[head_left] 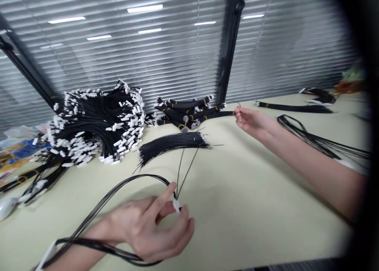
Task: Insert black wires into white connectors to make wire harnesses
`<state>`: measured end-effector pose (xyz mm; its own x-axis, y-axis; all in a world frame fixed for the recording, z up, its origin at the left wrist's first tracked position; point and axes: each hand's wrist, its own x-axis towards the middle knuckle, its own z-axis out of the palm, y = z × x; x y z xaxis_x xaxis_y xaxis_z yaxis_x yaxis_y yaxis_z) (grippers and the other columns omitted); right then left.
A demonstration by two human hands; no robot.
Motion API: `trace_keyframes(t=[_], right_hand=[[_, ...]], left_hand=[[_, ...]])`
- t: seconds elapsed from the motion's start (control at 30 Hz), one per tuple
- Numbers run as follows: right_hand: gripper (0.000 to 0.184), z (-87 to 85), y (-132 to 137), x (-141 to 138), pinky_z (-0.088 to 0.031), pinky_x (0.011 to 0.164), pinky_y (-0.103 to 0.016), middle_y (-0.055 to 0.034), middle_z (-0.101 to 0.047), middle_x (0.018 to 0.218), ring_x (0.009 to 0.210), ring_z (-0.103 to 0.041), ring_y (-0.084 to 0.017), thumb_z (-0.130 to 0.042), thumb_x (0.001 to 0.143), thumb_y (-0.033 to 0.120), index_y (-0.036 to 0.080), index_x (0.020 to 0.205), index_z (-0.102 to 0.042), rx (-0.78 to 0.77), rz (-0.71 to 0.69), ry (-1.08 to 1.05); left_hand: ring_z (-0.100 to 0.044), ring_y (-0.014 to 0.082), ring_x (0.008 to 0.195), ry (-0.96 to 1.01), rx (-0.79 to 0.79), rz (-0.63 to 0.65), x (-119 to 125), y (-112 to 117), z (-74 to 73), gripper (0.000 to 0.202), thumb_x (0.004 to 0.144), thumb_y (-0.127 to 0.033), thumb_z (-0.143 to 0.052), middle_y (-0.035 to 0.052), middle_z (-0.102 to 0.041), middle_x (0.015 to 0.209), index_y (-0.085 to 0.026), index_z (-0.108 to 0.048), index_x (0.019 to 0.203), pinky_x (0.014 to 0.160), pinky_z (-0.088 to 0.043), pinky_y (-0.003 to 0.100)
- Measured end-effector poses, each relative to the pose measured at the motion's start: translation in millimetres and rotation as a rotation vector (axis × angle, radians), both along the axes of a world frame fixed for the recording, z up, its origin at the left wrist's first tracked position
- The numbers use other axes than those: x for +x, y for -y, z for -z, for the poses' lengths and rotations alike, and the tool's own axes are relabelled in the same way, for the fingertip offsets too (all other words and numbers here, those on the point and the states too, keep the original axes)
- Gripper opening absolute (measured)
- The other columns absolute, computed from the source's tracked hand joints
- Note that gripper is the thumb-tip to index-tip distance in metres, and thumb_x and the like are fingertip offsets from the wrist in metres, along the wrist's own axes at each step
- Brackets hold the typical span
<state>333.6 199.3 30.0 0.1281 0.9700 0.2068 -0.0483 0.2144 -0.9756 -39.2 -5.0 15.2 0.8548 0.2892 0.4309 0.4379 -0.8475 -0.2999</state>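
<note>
My left hand (pixel 154 227) is low in the middle, its fingers pinched on a small white connector (pixel 176 204) from which two thin black wires rise. A loop of black wires (pixel 118 188) curves from that hand back round my wrist. My right hand (pixel 251 121) reaches to the far middle of the table, its fingers closed on the end of a thin black wire (pixel 238 104), right beside the banded black bundles (pixel 189 111). A loose fan of short black wires (pixel 171 144) lies between the two hands.
A large heap of black wires with white connectors (pixel 94 125) fills the back left. More black wires (pixel 319 142) trail under my right forearm, and another bundle (pixel 296 107) lies at the back right. The beige table (pixel 237 208) ends at a window with blinds.
</note>
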Motion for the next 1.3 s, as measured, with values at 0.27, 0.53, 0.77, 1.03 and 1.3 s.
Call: trace_keyframes(t=[0.27, 0.53, 0.77, 1.03, 1.3], right_hand=[[0.016, -35.5, 77, -66, -0.047, 0.088, -0.029, -0.0031, -0.055, 0.123, 0.116, -0.05, -0.018, -0.044, 0.093, 0.033, 0.024, 0.097, -0.056, 0.037, -0.356, -0.188], [0.013, -6.1, 181, -138, -0.039, 0.05, -0.02, -0.0027, -0.062, 0.091, 0.059, -0.054, -0.007, -0.056, 0.088, 0.032, 0.02, 0.087, -0.052, -0.165, -0.874, -0.11], [0.011, 15.8, 170, -143, -0.045, 0.068, -0.029, -0.0013, -0.059, 0.089, 0.076, -0.061, -0.014, -0.046, 0.093, 0.032, 0.021, 0.092, -0.048, 0.019, -0.716, 0.172], [0.018, 27.3, 166, -150, -0.044, 0.067, -0.028, 0.0029, -0.055, 0.068, 0.066, -0.055, -0.013, -0.054, 0.088, 0.036, 0.021, 0.086, -0.045, -0.167, -0.536, -0.193], [0.006, 29.4, 165, -147, -0.045, 0.065, -0.028, 0.0022, -0.054, 0.074, 0.069, -0.057, -0.012, -0.047, 0.093, 0.027, 0.022, 0.09, -0.046, 0.115, -0.543, -0.065]], left_hand=[[-0.066, 0.0147, 0.069, 0.018, -0.027, 0.055, 8, 0, -10.0, 0.034, 0.088, -0.015, -0.049, 0.0067, -0.067, 0.091, -0.018, -0.053, 0.122, 0.05, -0.056, 0.017], [-0.064, 0.0258, 0.099, -0.202, 0.216, 0.168, 20, 6, -33.3, 0.025, 0.082, -0.014, -0.058, 0.0055, -0.072, 0.091, -0.018, -0.065, 0.106, 0.082, -0.056, 0.034], [-0.063, 0.019, 0.08, -0.113, 0.107, 0.208, 18, -3, -25.6, 0.029, 0.082, -0.013, -0.058, 0.0087, -0.07, 0.104, -0.017, -0.062, 0.111, 0.066, -0.053, 0.028], [-0.061, 0.0189, 0.09, 0.764, -1.005, 0.027, 38, -9, -0.1, 0.018, 0.089, -0.025, -0.054, 0.0085, -0.057, 0.099, -0.018, -0.068, 0.098, 0.076, -0.055, 0.029], [-0.066, 0.0153, 0.073, 1.126, -2.092, -0.044, 39, -13, -1.1, 0.032, 0.097, -0.041, -0.032, 0.0047, -0.057, 0.092, -0.02, -0.049, 0.114, 0.067, -0.054, 0.026]])
